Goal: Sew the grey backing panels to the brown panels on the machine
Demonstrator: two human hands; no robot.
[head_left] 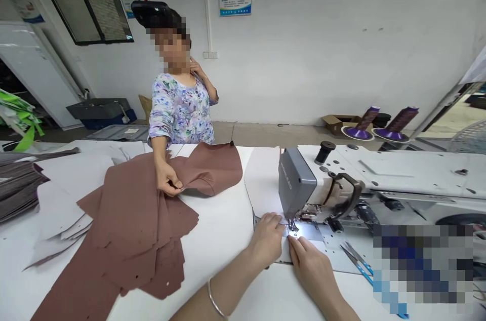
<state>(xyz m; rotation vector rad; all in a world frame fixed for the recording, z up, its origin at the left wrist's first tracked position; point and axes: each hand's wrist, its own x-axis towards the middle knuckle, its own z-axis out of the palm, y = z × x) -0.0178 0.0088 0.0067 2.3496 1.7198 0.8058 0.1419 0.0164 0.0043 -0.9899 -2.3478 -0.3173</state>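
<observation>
My left hand (pixel 268 240) lies on a white sheet-material panel (pixel 265 179) just left of the sewing machine's needle and presser foot (pixel 292 225), fingers stretched forward and lying flat. Close to the right of the foot, my right hand (pixel 311 265) has its fingers pressed together at the edge of white material; its thumb is hard to make out. The sewing machine (pixel 298 179) has a grey head cover, and its lamp lights the metal plate below. Part of the panel is hidden by the machine head and my hands.
Blue-handled scissors (pixel 359 263) lie at right. Brown cut panels (pixel 129 209) pile up at left, beside white panels (pixel 72 184) and a dark stack (pixel 18 189). Across the table, a person's hand (pixel 169 179) touches a brown piece (pixel 212 166). Thread cones (pixel 400 121) stand behind the machine.
</observation>
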